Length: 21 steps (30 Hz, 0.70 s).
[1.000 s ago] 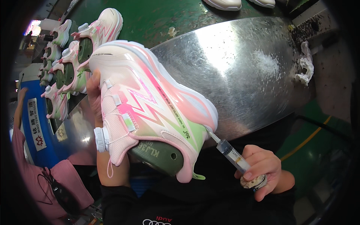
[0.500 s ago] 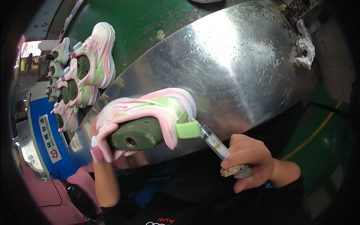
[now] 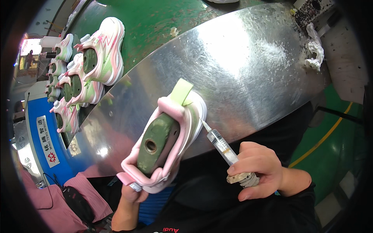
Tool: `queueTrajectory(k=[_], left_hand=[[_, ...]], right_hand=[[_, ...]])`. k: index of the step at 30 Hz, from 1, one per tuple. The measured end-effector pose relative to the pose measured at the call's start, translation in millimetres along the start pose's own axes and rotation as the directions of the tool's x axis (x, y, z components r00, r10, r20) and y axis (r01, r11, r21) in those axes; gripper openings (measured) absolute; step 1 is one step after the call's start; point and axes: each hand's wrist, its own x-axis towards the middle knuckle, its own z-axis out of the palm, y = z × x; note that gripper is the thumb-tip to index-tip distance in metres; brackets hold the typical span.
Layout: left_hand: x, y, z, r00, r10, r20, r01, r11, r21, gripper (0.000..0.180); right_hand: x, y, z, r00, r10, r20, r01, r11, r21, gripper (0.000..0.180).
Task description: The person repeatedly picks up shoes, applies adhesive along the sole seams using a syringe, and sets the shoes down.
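Observation:
A pink, white and pale green sneaker (image 3: 182,104) is held over the near edge of the metal table. Inside its opening sits a dark green shoe last (image 3: 157,143) with a round hole. My left hand (image 3: 133,194) grips the sneaker from below at its toe end; most of the fingers are hidden by the shoe. In my right hand (image 3: 258,169) is a clear syringe (image 3: 224,148), its plunger end wrapped in something greyish. The syringe's narrow white tip meets the edge of the sneaker's sole near the heel.
Several similar sneakers (image 3: 107,54) with green lasts stand in a row on the green surface at the left. The shiny metal table (image 3: 163,66) stretches to the far right, where crumpled white material (image 3: 314,48) lies. A blue machine panel (image 3: 48,136) stands at the left.
My left hand has turned the sneaker so its heel points away from me and its green pull tab stands up. The syringe tip, earlier behind the tab, now shows beside the sole.

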Motion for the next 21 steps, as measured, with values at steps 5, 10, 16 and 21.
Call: queueTrajectory(k=[5, 10, 16, 21], left_hand=[[-12, -18, 8, 0.994, -0.092, 0.056, 0.098, 0.989, -0.115, 0.075], [-11, -38, 11, 0.927, -0.194, 0.321, 0.293, 0.909, -0.296, 0.088], [-1, -53, 24, 0.871, -0.309, 0.382, 0.430, 0.856, -0.286, 0.080], [14, -64, 40, 0.761, -0.322, 0.563, 0.545, 0.788, -0.286, 0.072]], right_hand=[[6, -19, 3, 0.999, 0.036, 0.032, -0.036, 0.999, -0.027, 0.040], [11, -40, 4, 0.991, 0.093, 0.101, -0.088, 0.995, -0.056, 0.042], [4, -75, 5, 0.949, 0.246, 0.197, -0.242, 0.969, -0.043, 0.044], [-14, -103, 2, 0.941, 0.278, 0.194, -0.266, 0.960, -0.089, 0.043]])
